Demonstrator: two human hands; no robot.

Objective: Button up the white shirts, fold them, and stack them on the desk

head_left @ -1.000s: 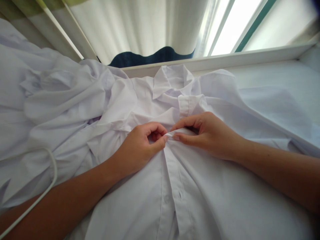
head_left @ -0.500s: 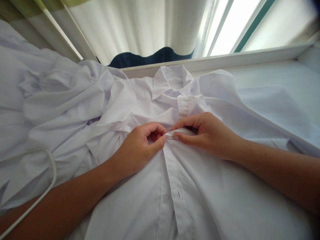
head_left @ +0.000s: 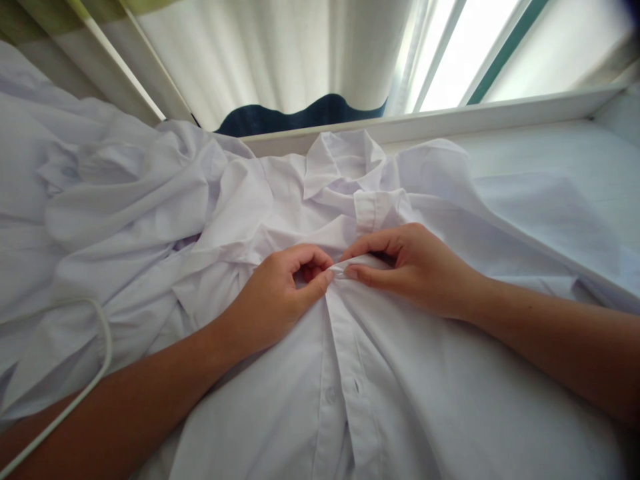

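A white shirt [head_left: 280, 400] lies spread out with its collar [head_left: 320, 170] at the far end. My left hand [head_left: 280, 293] pinches the front edge of the shirt between thumb and forefinger. Close beside it, my right hand [head_left: 415, 267] grips the same raised fold of the placket, thumb below and forefinger above. Any button between the fingertips is hidden. Lower on the placket [head_left: 353, 363] a buttonhole [head_left: 357, 385] shows, and a button [head_left: 331, 395] sits on the other front edge to its left. A cuff [head_left: 367, 210] rests just beyond my right hand.
More crumpled white cloth [head_left: 125, 200] is heaped on the left. A white cord [head_left: 107, 340] loops over at lower left, across my left forearm. Behind the shirt runs a white raised ledge [head_left: 480, 120], with a curtain [head_left: 280, 53] and a bright window beyond.
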